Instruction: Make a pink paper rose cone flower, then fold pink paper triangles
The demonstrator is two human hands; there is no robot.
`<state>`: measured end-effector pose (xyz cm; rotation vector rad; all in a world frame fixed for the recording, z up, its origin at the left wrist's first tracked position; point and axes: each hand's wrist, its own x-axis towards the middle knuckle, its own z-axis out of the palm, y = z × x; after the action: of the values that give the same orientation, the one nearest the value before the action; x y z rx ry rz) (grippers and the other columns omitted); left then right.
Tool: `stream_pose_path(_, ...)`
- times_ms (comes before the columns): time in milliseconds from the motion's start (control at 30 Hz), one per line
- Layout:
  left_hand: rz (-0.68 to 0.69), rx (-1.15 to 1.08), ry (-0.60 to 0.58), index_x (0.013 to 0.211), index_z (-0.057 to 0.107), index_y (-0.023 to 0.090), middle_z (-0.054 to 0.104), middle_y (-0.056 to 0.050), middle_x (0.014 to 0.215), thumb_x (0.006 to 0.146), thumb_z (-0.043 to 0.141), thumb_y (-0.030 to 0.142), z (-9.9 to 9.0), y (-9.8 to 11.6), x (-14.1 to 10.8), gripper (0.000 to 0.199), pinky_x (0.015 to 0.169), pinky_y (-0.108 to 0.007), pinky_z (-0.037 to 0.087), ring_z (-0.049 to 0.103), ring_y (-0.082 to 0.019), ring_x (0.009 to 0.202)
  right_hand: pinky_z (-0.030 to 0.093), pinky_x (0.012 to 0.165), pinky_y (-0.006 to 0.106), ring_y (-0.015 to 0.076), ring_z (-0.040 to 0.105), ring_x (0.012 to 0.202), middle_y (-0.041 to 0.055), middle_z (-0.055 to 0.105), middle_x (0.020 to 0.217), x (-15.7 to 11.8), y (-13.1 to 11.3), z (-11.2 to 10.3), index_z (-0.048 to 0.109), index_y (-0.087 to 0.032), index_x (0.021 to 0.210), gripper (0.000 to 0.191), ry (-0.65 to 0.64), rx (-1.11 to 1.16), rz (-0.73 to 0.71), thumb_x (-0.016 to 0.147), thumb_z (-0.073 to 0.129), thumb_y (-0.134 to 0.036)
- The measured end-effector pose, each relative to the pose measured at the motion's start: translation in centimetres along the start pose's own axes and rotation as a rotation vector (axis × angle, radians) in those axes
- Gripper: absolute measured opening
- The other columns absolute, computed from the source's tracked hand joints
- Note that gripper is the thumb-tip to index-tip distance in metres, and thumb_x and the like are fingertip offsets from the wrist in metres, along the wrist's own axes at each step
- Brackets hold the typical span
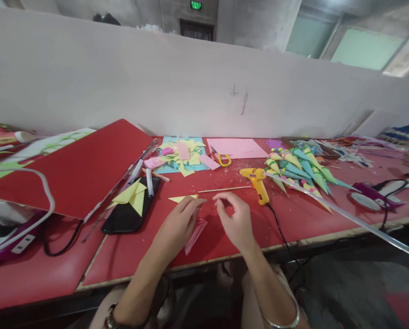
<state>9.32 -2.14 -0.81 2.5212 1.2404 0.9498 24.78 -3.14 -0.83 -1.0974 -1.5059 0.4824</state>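
My left hand [182,217] is closed over the red table, its thumb and fingers drawn together. Any small item in that pinch is too hidden to make out. Beneath it lies a pink folded paper [194,238], and a yellow paper triangle [181,198] pokes out beyond the knuckles. Facing it across a small gap, my right hand [236,219] is curled, thumb and forefinger tips together; what they grip, if anything, does not show. A thin stick [225,188] lies just past the fingertips. Right of that hand rests a yellow glue gun [259,183] with a long clear glue stick [341,219].
A phone [124,219] with folded yellow paper [132,196] and markers sits left, near a red board [77,169]. Behind are paper scraps [187,153], yellow-handled scissors [224,160], a pink sheet [238,148] and paper cones [300,167]. A cord trails off the table edge.
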Motion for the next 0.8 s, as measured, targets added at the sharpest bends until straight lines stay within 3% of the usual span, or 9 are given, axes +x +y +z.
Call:
stream_pose_path(133, -0.027, -0.001, 0.185, 0.100, 0.053, 0.018, 0.056, -0.004, 0.085, 0.086, 0.034, 0.011, -0.6, 0.2, 0.1, 0.024, 0.071, -0.025, 0.046, 0.056, -0.014, 0.078, 0.045, 0.066, 0.024, 0.0136, 0.057, 0.074, 0.0022, 0.061, 0.083, -0.1, -0.3, 0.3, 0.059, -0.020, 0.090, 0.015, -0.176, 0.122, 0.105, 0.078, 0.050, -0.020)
stream_pose_path(267, -0.083, 0.002, 0.459, 0.094, 0.052, 0.018, 0.055, -0.002, 0.082, 0.086, 0.038, 0.012, -1.2, 0.4, 0.1, 0.017, 0.068, -0.023, 0.044, 0.053, -0.013, 0.075, 0.044, 0.049, 0.020, 0.0086, 0.055, 0.057, 0.0002, 0.058, 0.083, -0.3, -0.3, 0.7, 0.054, -0.021, 0.099, 0.025, -0.356, 0.422, 0.333, 0.076, 0.056, -0.031)
stream_pose_path(333, -0.086, 0.010, 0.528, 0.093, 0.052, 0.018, 0.055, -0.002, 0.083, 0.085, 0.039, 0.012, -1.3, 0.6, 0.0, 0.016, 0.068, -0.023, 0.044, 0.053, -0.013, 0.075, 0.043, 0.044, 0.019, 0.0082, 0.055, 0.052, -0.0013, 0.058, 0.075, -0.3, -0.2, 1.0, 0.055, -0.020, 0.095, 0.024, -0.370, 0.529, 0.390, 0.075, 0.057, -0.033)
stream_pose_path(467, -0.065, 0.033, 0.541, 0.091, 0.051, 0.018, 0.056, -0.002, 0.082, 0.085, 0.039, 0.011, -0.9, 1.0, -0.1, 0.015, 0.069, -0.024, 0.043, 0.053, -0.013, 0.076, 0.049, 0.053, 0.022, 0.0108, 0.058, 0.055, -0.0018, 0.059, 0.062, -0.4, -0.2, 1.6, 0.059, -0.018, 0.081, 0.015, -0.269, 0.577, 0.385, 0.074, 0.059, -0.031)
stream_pose_path(633, -0.037, 0.048, 0.536, 0.091, 0.050, 0.019, 0.057, -0.002, 0.082, 0.085, 0.039, 0.011, -0.3, 1.1, 0.1, 0.015, 0.068, -0.025, 0.044, 0.054, -0.014, 0.076, 0.050, 0.057, 0.025, 0.0131, 0.060, 0.058, 0.0003, 0.062, 0.066, -0.5, -0.5, 1.9, 0.059, -0.017, 0.077, 0.011, -0.160, 0.520, 0.323, 0.073, 0.059, -0.028)
stream_pose_path(733, -0.016, 0.031, 0.479, 0.097, 0.050, 0.018, 0.056, -0.002, 0.082, 0.085, 0.039, 0.014, -0.9, 0.8, -0.2, 0.017, 0.070, -0.026, 0.045, 0.054, -0.014, 0.074, 0.049, 0.057, 0.024, 0.0135, 0.060, 0.060, 0.0007, 0.061, 0.065, -0.3, -0.6, 1.4, 0.059, -0.017, 0.075, 0.008, -0.103, 0.414, 0.235, 0.075, 0.057, -0.025)
stream_pose_path(800, 0.022, 0.019, 0.396, 0.106, 0.047, 0.018, 0.056, -0.005, 0.091, 0.084, 0.042, 0.020, -1.8, 0.5, -0.5, 0.023, 0.077, -0.029, 0.045, 0.054, -0.016, 0.083, 0.049, 0.060, 0.024, 0.0137, 0.060, 0.065, 0.0018, 0.061, 0.070, -0.2, -0.6, 0.7, 0.060, -0.018, 0.076, 0.008, -0.098, 0.331, 0.136, 0.077, 0.055, -0.023)
